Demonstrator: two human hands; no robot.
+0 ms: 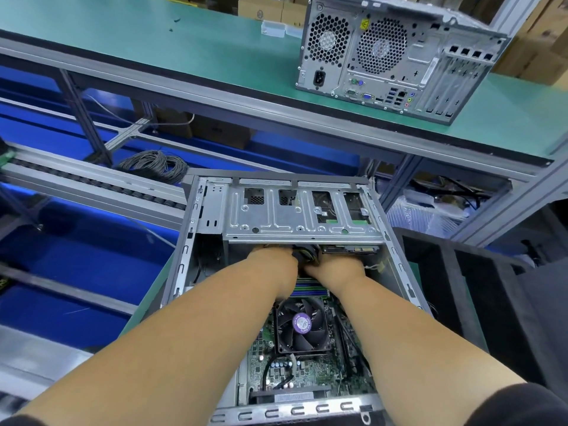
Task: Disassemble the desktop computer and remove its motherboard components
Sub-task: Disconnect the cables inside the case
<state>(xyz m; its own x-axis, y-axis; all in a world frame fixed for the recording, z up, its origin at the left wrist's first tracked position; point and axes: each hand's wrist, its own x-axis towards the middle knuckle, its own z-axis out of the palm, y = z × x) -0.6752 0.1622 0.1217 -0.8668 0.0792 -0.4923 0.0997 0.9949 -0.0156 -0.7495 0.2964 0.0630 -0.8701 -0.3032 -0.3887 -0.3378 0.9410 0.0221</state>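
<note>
An open desktop case (187,241) lies on its side in front of me. Inside it, the green motherboard (310,372) carries a black CPU fan (302,324) with a purple label. A silver drive cage (304,213) spans the far end of the case. My left hand (273,262) and my right hand (336,267) reach side by side under the cage's near edge. Both close around a dark bundle of cables (307,252) there. The fingertips are hidden under the cage. Memory sticks (309,289) show between my wrists.
A second, closed computer tower (396,56) stands on the upper green shelf (184,47) at the back right, rear panel facing me. A coil of grey cable (153,166) lies left of the case by a roller conveyor (92,182). Blue bins sit below left.
</note>
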